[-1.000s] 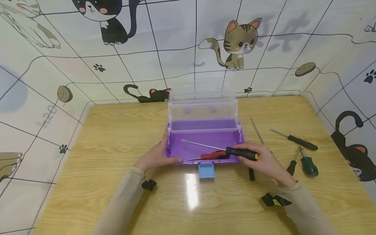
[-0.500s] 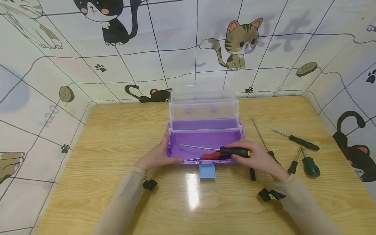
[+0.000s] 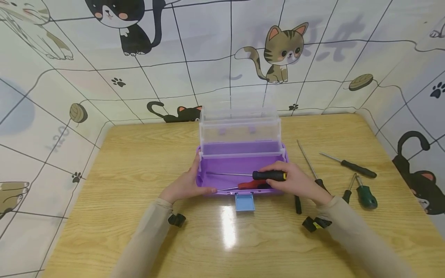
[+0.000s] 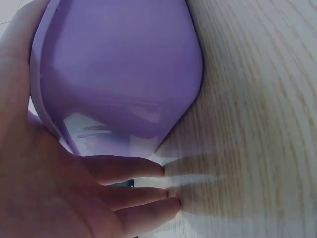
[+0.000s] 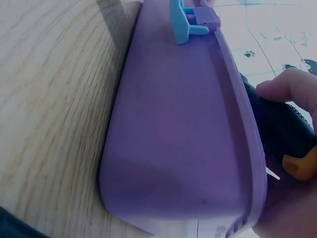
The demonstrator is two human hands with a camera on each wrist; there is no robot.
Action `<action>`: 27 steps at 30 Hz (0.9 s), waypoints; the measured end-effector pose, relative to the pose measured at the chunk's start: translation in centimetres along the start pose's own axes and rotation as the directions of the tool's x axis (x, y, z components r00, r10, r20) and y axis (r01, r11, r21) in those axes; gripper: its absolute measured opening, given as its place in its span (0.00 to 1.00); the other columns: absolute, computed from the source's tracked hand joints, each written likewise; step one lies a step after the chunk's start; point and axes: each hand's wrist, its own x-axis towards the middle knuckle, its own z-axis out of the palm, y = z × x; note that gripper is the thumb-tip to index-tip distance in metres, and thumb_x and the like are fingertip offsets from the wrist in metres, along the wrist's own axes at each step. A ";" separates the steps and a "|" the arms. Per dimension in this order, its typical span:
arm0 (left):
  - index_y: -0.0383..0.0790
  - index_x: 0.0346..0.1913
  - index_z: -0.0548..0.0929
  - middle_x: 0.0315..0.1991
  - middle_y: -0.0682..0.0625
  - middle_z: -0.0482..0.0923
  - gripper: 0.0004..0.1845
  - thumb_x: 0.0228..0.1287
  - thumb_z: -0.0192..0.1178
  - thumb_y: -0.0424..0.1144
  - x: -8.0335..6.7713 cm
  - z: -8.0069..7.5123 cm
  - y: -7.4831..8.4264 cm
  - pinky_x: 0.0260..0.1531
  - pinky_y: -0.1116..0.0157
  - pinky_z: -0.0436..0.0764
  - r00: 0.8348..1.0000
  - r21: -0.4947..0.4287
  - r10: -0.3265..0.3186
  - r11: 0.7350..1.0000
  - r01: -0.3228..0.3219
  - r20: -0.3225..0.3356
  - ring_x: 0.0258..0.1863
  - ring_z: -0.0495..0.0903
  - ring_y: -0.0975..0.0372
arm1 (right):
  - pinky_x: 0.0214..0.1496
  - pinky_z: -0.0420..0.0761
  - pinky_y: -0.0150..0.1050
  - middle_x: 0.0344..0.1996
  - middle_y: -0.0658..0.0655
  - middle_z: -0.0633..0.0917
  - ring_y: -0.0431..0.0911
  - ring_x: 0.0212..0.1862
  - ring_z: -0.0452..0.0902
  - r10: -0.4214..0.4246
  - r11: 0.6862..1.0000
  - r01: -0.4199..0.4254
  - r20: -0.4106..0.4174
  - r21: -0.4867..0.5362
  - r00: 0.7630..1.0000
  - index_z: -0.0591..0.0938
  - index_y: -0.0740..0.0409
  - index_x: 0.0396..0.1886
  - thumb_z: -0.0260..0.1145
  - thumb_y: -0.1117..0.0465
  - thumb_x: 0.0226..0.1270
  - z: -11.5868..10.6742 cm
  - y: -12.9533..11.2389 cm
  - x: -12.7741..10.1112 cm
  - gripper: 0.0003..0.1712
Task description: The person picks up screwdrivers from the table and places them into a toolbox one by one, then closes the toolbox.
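Note:
An open purple toolbox (image 3: 240, 164) with clear fold-out trays (image 3: 240, 127) stands mid-table. My left hand (image 3: 185, 183) holds its left front corner, fingers along the outer wall (image 4: 119, 89). My right hand (image 3: 295, 181) grips a black-handled screwdriver (image 3: 269, 175) with a yellow collar and holds it inside the box, shaft pointing left. A red-handled screwdriver (image 3: 252, 184) lies on the box floor beneath it. In the right wrist view the black handle (image 5: 282, 129) shows above the purple box wall (image 5: 183, 139), thumb on it.
Several screwdrivers lie on the wooden table (image 3: 139, 239) right of the box: a long thin one (image 3: 307, 162), a black one (image 3: 354, 166), a green-handled one (image 3: 365, 196). A blue latch (image 3: 245, 201) hangs at the box front. Cat-print walls enclose the table.
My right hand has carried the black-handled screwdriver leftward and lower into the box. My left hand has stayed on the box corner.

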 end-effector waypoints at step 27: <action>0.57 0.74 0.21 0.70 0.29 0.54 0.73 0.47 0.76 0.53 0.0 0.0 -0.2 0.62 0.47 0.65 1.000 0.008 -0.022 1.000 0.022 0.003 0.62 0.68 0.42 | 0.47 0.73 0.46 0.39 0.52 0.86 0.49 0.43 0.77 0.020 0.989 -0.012 0.058 -0.147 0.998 0.86 0.58 0.43 0.71 0.70 0.55 0.6 -0.2 3.5 0.15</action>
